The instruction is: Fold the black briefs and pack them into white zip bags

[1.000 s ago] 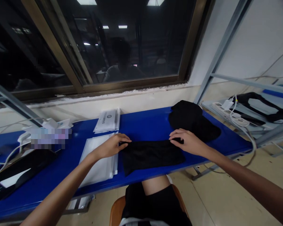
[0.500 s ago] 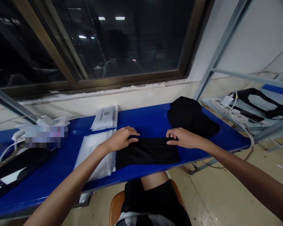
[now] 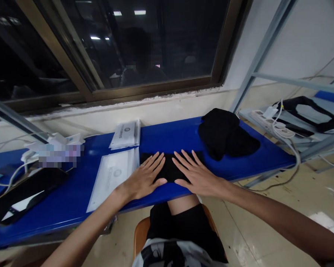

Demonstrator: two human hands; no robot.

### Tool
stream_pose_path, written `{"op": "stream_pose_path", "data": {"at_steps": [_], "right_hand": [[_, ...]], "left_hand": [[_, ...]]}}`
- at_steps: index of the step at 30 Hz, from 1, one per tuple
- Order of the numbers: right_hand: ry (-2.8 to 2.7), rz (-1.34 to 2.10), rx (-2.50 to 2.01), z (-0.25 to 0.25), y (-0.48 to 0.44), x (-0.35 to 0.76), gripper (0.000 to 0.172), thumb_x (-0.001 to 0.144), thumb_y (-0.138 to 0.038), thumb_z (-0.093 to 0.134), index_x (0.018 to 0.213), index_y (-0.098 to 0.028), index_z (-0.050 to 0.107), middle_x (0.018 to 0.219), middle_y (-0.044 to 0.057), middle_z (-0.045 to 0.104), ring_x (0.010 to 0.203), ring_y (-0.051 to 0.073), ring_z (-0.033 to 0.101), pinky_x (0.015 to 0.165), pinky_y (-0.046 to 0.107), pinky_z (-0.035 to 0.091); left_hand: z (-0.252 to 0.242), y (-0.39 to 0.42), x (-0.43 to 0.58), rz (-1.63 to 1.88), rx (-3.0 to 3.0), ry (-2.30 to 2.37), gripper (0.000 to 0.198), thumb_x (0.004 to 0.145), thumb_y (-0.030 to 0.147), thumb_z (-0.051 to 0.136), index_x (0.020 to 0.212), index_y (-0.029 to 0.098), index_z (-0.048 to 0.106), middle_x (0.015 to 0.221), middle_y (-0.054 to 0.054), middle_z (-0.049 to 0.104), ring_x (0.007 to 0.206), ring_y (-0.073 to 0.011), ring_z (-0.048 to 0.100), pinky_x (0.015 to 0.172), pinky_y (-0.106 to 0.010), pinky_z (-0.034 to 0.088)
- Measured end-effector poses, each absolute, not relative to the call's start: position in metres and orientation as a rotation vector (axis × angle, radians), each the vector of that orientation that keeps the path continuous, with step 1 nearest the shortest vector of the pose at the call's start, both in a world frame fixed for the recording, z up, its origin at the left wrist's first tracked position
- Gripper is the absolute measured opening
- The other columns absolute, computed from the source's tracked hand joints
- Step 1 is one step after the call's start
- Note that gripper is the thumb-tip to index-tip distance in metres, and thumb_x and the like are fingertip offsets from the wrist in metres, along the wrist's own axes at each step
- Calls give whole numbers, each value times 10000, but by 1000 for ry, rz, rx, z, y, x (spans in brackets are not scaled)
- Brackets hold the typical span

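A folded black cloth (image 3: 169, 168) lies on the blue table (image 3: 169, 139) right in front of me. My left hand (image 3: 146, 178) rests flat on its left part, fingers stretched out and spread. My right hand (image 3: 193, 174) lies flat on its right part, fingers spread too. The two hands sit side by side and cover most of the cloth. Neither hand holds anything.
A pile of black cloth (image 3: 225, 133) sits at the table's right end. Clear flat bags (image 3: 111, 178) lie left of my hands, a printed stack (image 3: 126, 134) behind them. A black tray (image 3: 22, 193) and cables are far left. A power strip (image 3: 269, 124) lies on the right shelf.
Both hands let go of the cloth's far edge and came together, now pressing flat on it. The cloth looks shorter, folded over toward me.
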State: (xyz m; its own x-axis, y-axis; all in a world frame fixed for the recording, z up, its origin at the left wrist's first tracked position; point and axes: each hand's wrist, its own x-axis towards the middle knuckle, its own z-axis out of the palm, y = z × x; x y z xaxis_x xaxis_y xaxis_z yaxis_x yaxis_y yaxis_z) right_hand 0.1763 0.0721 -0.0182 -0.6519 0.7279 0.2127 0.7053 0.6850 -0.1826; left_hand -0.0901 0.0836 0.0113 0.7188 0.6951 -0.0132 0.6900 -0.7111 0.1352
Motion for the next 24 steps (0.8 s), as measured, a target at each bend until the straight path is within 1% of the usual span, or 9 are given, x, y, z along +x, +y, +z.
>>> {"op": "stream_pose_path", "data": {"at_steps": [3, 6, 8, 10, 12, 15, 19, 22, 24], "right_hand": [[-2694, 241, -1159, -12, 81, 191, 810, 1011, -680, 368, 1650, -213, 195, 1715, 98, 94, 1587, 349, 35, 1266, 632, 67], [-2713, 350, -1161, -3, 89, 206, 766, 1023, -673, 332, 1650, -256, 198, 1720, 83, 97, 1590, 326, 72, 1276, 585, 102], [-2631, 363, -1276, 4, 99, 218, 708, 1050, -602, 329, 1652, -250, 205, 1693, 115, 240, 1566, 330, 212, 1252, 566, 217], [-2540, 313, -1457, 12, 112, 231, 664, 1041, -496, 429, 1620, -190, 319, 1578, 187, 445, 1471, 374, 398, 1184, 568, 337], [-2506, 328, -1597, 19, 128, 244, 586, 966, -396, 597, 1488, -141, 528, 1395, 223, 595, 1336, 401, 530, 1105, 549, 417], [-2520, 503, -1661, 29, 144, 257, 398, 845, -331, 751, 1198, -153, 704, 1157, 169, 692, 1157, 354, 636, 957, 430, 508], [-2378, 824, -1498, 35, 145, 262, 260, 832, -345, 741, 1022, -180, 673, 902, 77, 692, 872, 246, 675, 773, 338, 525], [-1993, 1234, -1324, 34, 139, 261, 363, 827, -419, 732, 1076, -190, 599, 750, 8, 633, 706, 186, 633, 674, 312, 531], [-1787, 1329, -1239, 35, 138, 259, 460, 786, -444, 769, 1123, -186, 589, 671, -36, 582, 649, 160, 611, 636, 289, 522]], "left_hand": [[16, 102, -93, 4, 2715, 1094, 648, 1082, 526, 250, 1644, 213, 167, 1707, -73, 163, 1592, -241, 70, 1286, -472, 144], [23, 113, -94, 10, 2694, 1039, 705, 1049, 586, 342, 1631, 203, 232, 1701, -94, 179, 1591, -281, 75, 1279, -527, 122], [30, 120, -93, 40, 2680, 1007, 662, 1034, 589, 402, 1578, 212, 389, 1669, -104, 300, 1570, -304, 204, 1263, -539, 178], [40, 133, -85, 105, 2660, 1010, 515, 1052, 493, 433, 1470, 216, 551, 1560, -105, 502, 1481, -294, 405, 1211, -493, 304], [48, 151, -72, 130, 2620, 1058, 390, 1042, 335, 482, 1380, 207, 630, 1425, -105, 629, 1366, -279, 524, 1120, -435, 399], [57, 181, -51, 4, 2525, 1076, 385, 903, 173, 635, 1285, 170, 681, 1267, -115, 702, 1158, -260, 632, 942, -351, 474], [63, 203, -39, -153, 2430, 957, 264, 722, 128, 773, 983, 166, 769, 931, -32, 756, 824, -169, 656, 703, -234, 462], [69, 205, -42, -166, 2408, 936, 196, 675, 139, 804, 863, 170, 761, 824, 5, 733, 723, -134, 619, 642, -214, 430], [77, 204, -45, -135, 2409, 972, 206, 666, 158, 815, 860, 170, 749, 734, 26, 694, 634, -118, 591, 605, -216, 412]]}}
